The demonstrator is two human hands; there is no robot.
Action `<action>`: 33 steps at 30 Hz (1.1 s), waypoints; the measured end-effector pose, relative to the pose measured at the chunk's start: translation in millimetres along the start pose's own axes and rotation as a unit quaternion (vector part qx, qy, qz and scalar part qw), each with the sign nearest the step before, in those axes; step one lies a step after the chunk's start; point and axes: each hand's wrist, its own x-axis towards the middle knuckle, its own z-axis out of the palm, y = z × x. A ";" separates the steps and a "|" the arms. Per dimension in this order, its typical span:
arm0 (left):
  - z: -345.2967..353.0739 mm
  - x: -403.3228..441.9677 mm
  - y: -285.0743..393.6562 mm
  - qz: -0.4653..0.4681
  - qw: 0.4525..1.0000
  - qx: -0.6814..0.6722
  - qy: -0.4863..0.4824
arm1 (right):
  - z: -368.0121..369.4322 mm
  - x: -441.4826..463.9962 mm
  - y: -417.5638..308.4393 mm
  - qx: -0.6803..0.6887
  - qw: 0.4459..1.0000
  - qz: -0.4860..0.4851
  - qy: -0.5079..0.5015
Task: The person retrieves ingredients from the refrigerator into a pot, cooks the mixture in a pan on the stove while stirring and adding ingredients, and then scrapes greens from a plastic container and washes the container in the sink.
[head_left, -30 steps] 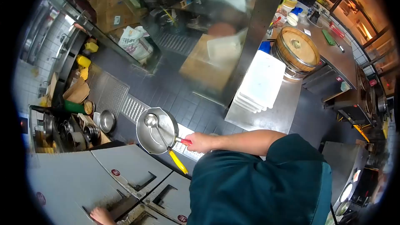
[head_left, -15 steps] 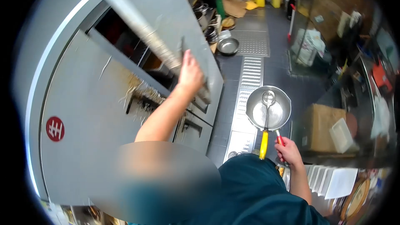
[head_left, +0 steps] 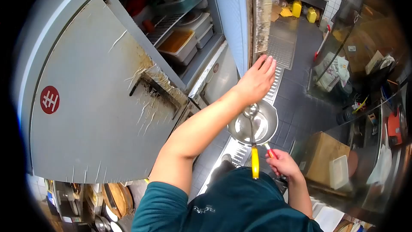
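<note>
My left hand (head_left: 257,81) is raised at the edge of a swung-out fridge door (head_left: 234,13), its fingers stretched out flat against the edge. Beyond that door, the fridge compartment shows stacked tubs, one of them a white tub (head_left: 178,45) with orange-brown contents. In my right hand (head_left: 283,163) is the red handle of a metal saucepan (head_left: 269,122), held in front of my body. A ladle (head_left: 255,161) with a yellow handle rests in the pan, its round bowl inside and the handle sticking out over the rim toward me. My left wrist partly covers the pan's far rim.
A closed grey fridge door (head_left: 90,99) with a round red sticker stands at the left. To the right are a cardboard box (head_left: 324,154) and a white plastic container (head_left: 339,172). A metal drain grate (head_left: 279,43) runs along the dark tiled floor. Yellow jugs (head_left: 297,8) stand farther back.
The fridge door has swung wide toward the right, baring the shelves. My left hand has moved right with it, from gripping its handle to fingers flat at its edge. My right hand still holds the saucepan.
</note>
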 end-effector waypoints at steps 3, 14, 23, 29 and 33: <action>-39.0 -40.1 10.3 -0.170 0.958 -0.219 0.076 | 7.4 26.8 -13.8 -0.009 1.000 0.001 -0.019; -24.9 -168.7 69.9 -0.421 0.784 -0.435 -0.140 | 41.4 167.7 -93.6 -0.030 0.997 -0.042 -0.056; 76.0 -178.0 -24.1 -0.696 0.442 -0.487 0.290 | 44.4 271.3 -169.4 -0.069 0.995 -0.030 -0.060; 77.0 -180.6 -97.0 -0.550 0.747 -0.358 0.106 | 40.6 321.2 -213.5 -0.057 0.996 -0.015 -0.064; 71.4 -172.5 -118.3 -0.495 0.834 -0.230 0.079 | 35.2 350.3 -245.2 -0.079 0.993 -0.022 -0.087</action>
